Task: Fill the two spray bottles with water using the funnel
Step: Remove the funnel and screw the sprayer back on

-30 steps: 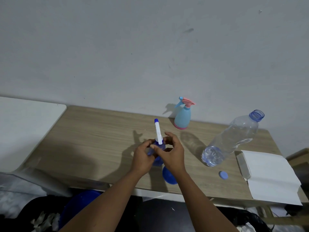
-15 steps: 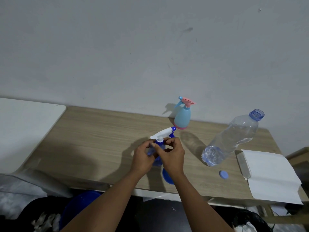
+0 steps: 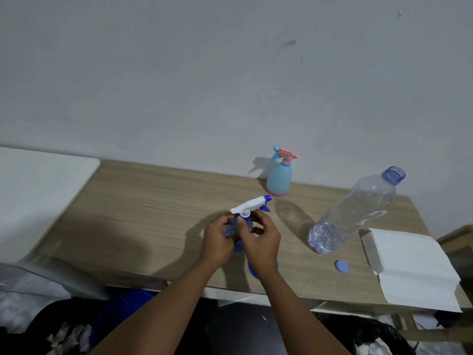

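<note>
A small blue spray bottle stands mid-table, mostly hidden by my hands. My left hand grips its body. My right hand pinches the collar of its white spray head, whose blue nozzle points right and away. A blue funnel lies on the table under my right wrist, largely covered. A light-blue spray bottle with a pink trigger head stands by the wall. A clear water bottle, uncapped and low on water, stands at the right.
The water bottle's blue cap lies near the wooden table's front edge. A white box with an open flap covers the right end. A white surface adjoins at left. A blue bin sits below.
The white spray head has turned: a second ago its nozzle pointed up and away from me, now it points right. Both hands stay on the blue bottle.
</note>
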